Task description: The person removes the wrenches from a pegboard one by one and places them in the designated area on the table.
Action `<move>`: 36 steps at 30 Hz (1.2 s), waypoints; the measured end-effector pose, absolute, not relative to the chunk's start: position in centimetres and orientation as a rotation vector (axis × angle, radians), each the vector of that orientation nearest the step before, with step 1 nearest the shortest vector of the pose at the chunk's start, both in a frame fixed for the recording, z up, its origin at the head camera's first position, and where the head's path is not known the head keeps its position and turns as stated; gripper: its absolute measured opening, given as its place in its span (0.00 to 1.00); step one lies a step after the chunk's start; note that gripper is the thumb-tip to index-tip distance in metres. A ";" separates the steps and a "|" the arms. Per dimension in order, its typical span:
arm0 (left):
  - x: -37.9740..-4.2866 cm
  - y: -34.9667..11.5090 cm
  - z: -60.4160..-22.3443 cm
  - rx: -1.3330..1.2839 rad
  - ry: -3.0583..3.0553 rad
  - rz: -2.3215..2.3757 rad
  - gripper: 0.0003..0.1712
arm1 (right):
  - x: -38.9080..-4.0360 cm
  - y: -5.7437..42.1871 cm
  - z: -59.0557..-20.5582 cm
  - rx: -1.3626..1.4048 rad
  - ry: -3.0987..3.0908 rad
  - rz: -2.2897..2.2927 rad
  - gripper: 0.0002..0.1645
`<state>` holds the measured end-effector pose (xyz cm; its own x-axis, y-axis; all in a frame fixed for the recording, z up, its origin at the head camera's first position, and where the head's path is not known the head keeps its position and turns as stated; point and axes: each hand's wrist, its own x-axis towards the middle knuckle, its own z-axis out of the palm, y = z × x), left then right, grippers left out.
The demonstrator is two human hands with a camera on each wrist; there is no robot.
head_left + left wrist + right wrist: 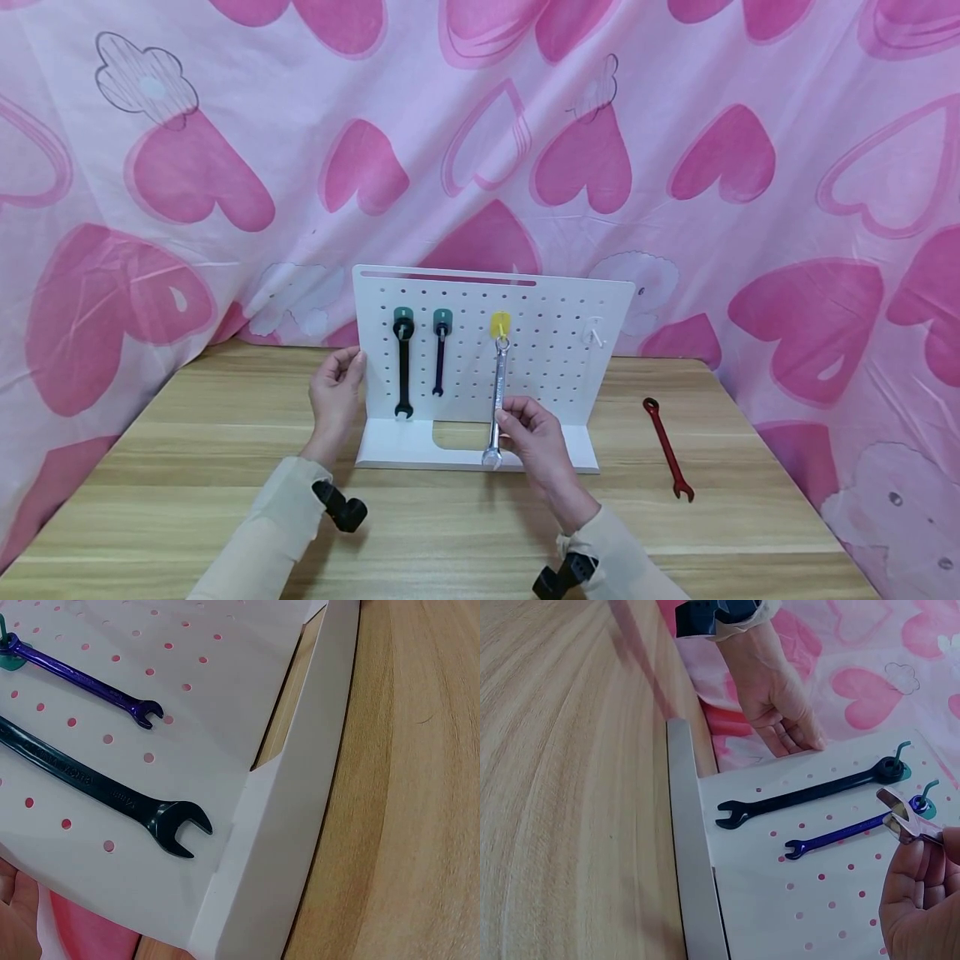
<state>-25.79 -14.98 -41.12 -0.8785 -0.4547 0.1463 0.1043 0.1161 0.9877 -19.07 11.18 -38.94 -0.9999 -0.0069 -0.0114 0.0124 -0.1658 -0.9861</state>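
Note:
A white pegboard (472, 392) stands upright on its base. My left hand (335, 398) holds its left edge between thumb and fingers. My right hand (536, 437) pinches the lower shaft of a silver combination wrench (498, 387), whose open end points down. The wrench's ring end is at the yellow hook (500, 322); whether it is fully over the hook I cannot tell. Left of it, a large black wrench (404, 367) and a smaller dark blue wrench (82, 677) hang by their ring ends on green hooks (443, 317).
A red wrench (668, 450) lies on the wooden table (750, 533), right of the pegboard. A white hook (595, 333) at the board's right side bears nothing. Behind the table hangs a pink curtain with hearts (480, 125).

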 end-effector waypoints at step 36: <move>-25.6 -15.0 -41.1 0.315 -1.968 -1.827 0.19 | -19.4 10.9 -37.9 0.026 1.979 -2.420 0.05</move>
<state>-25.59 -14.97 -41.13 -0.8800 -0.4477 0.1586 0.1248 0.1041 0.9867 -19.36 10.91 -37.91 -0.9997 -0.0013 -0.0227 0.0225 -0.1988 -0.9798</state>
